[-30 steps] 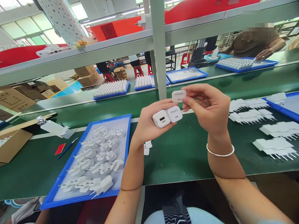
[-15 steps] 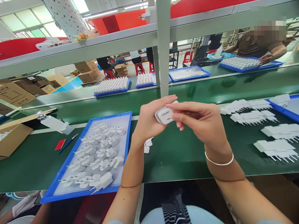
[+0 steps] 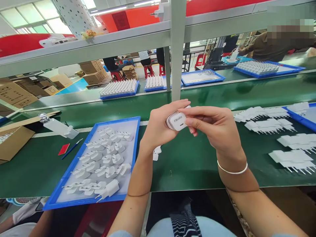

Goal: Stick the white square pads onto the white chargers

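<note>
3 chargers (image 3: 177, 120) were spread between both hands 1 second ago; now they sit stacked, pinched between left hand (image 3: 158, 130) and right hand (image 3: 217, 130), both closed on the stack above the green belt (image 3: 192, 164). 1 blue tray (image 3: 134, 144) lies left; 4 rows of plugs (image 3: 291, 158) lie right.

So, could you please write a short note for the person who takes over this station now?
Left hand: holds small white square chargers stacked together.
Right hand: fingertips pinch the front charger, printed face showing.
Blue plastic tray at left: loose white plug parts lie in it.
Green conveyor belt: rows of white pronged chargers at right.
Done: chargers gathered in hand.
Left: chargers not yet set down.
</note>
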